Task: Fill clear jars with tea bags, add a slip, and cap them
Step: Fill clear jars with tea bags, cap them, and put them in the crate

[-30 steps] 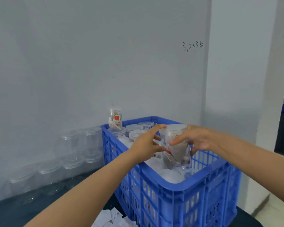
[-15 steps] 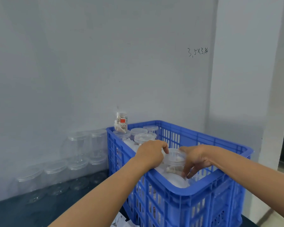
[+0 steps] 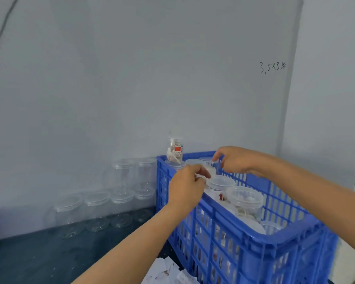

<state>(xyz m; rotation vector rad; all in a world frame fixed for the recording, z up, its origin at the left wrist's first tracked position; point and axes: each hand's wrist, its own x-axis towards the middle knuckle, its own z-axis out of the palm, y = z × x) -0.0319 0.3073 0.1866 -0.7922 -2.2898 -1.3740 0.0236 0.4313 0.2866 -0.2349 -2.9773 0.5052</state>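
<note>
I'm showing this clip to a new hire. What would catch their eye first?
Most likely the bright blue crate at lower right, packed with capped clear jars, with both hands over it: the left hand by a jar lid, the right hand hovering near the back row. Next, the empty clear jars stacked along the wall at left, and one filled jar perched high at the crate's back corner.

The left hand [image 3: 186, 186] covers the jar lid beneath its fingers [image 3: 203, 173]; contact there cannot be confirmed. Jars below the fingers sit partly concealed behind the blue crate [image 3: 244, 240] wall. Paper slips [image 3: 168, 272] are cropped by the bottom edge.
</note>
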